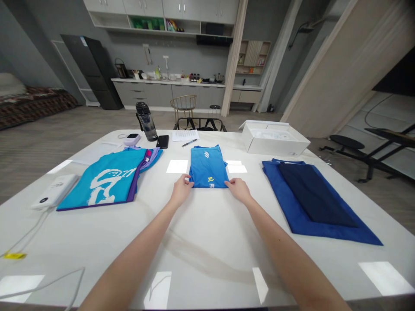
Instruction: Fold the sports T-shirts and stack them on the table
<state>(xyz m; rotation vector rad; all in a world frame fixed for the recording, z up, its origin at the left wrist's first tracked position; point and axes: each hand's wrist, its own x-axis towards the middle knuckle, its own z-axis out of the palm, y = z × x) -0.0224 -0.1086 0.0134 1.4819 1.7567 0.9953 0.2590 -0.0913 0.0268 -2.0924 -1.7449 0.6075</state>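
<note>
A bright blue T-shirt (pixel 207 166), folded into a small rectangle with white and yellow print, lies flat on the white table (pixel 207 233) in front of me. My left hand (pixel 182 190) pinches its near left corner between thumb and fingers. At the near right corner, my right hand (pixel 239 189) grips the cloth the same way. To the left is a pile of shirts, a turquoise shirt (pixel 103 179) with white lettering on top and purple cloth beneath. On the right, a folded dark navy garment (pixel 316 194) rests on a larger royal blue garment (pixel 337 233).
An open white box (pixel 275 138) stands at the back right. Along the back are a water bottle (pixel 147 123), a black phone (pixel 162 141), a pen (pixel 189 142) and a paper sheet (pixel 184 135). A white device (pixel 55 192) with a cable sits at the left edge.
</note>
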